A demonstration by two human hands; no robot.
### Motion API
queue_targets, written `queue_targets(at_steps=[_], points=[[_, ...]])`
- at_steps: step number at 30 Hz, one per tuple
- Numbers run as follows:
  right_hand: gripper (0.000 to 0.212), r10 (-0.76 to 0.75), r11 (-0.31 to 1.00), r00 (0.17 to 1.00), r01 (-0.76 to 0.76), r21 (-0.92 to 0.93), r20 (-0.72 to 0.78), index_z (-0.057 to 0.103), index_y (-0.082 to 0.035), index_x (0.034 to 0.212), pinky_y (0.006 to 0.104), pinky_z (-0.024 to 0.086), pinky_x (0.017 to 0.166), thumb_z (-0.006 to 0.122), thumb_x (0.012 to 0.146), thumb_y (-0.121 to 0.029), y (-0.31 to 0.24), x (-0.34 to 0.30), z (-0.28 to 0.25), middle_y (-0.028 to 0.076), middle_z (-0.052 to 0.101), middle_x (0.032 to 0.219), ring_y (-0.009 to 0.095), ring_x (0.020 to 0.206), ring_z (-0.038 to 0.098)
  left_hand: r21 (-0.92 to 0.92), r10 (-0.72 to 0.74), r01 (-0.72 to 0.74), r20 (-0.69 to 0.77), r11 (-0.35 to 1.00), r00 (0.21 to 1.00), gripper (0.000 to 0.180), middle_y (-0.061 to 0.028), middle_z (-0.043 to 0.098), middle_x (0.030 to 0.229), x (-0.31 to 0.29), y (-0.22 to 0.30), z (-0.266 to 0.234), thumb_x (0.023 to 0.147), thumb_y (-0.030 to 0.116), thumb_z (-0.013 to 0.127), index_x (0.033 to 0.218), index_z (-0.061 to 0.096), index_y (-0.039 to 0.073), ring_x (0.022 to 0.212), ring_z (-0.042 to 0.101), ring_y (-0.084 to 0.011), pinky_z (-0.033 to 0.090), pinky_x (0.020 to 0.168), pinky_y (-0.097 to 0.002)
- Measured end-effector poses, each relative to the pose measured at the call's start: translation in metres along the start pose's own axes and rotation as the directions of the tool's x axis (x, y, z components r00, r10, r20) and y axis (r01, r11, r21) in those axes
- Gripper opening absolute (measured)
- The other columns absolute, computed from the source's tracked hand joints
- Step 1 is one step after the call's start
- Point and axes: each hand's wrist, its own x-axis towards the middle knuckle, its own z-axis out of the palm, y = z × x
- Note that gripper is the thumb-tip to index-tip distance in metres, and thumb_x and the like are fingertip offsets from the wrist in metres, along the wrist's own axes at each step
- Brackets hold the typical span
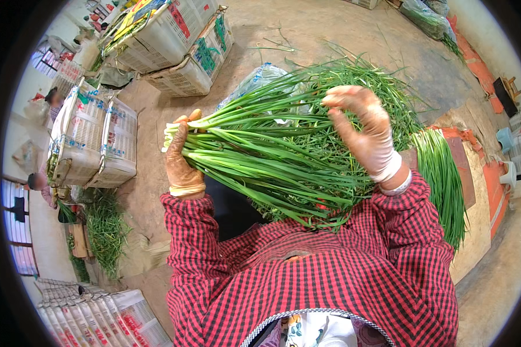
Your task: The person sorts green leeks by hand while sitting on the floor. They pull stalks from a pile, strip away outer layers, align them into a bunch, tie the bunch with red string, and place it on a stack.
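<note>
My gloved left hand [183, 153] is closed around the pale stem ends of a bunch of Chinese chives [266, 168]. Their long green leaves fan out to the right across my lap. To the right, my gloved right hand [362, 124] hovers by the leaves, thumb and fingers curved apart with nothing between them. Beneath and beyond it spreads a loose heap of green leaves [353, 75]. A neatly aligned stack of chives [440, 182] lies on a board at my right, pale ends away from me.
Stacked white plastic crates [179, 43] stand at the far left, with more white crates [92, 136] nearer. A clear plastic bag [255, 81] lies behind the bunch. Loose greens [106, 225] cover some floor at left. Small stools [507, 173] stand at right. People are partly visible at far left.
</note>
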Motion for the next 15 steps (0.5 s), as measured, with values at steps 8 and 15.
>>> queue_targets(at_steps=[8,15], points=[[0.019,0.153,0.987,0.963,-0.138,-0.081,0.224,0.068,-0.011,0.084,0.041,0.051,0.077,0.073,0.082,-0.03,-0.028,0.01,0.037,0.008,0.065,0.092,0.028,0.092,0.062,0.027,-0.025,0.02,0.171,0.999,0.985,0.024,-0.0199,0.063,0.124,-0.023,-0.012,0.025,0.092,0.016,0.067,0.113,0.059,0.005,0.109,0.064,-0.0289,0.052,0.096,-0.0431],[0.025,0.475,0.669,0.705,-0.678,0.304,0.527,0.071,-0.006,0.092,0.028,0.051,0.07,0.072,0.088,-0.03,-0.03,0.007,0.066,0.008,0.068,0.084,0.015,0.076,0.064,0.128,0.046,-0.078,0.241,0.989,0.969,0.026,-0.0212,0.062,0.126,-0.033,-0.004,0.032,0.092,0.015,0.067,0.114,0.057,0.005,0.111,0.063,-0.0299,0.05,0.099,-0.0439]])
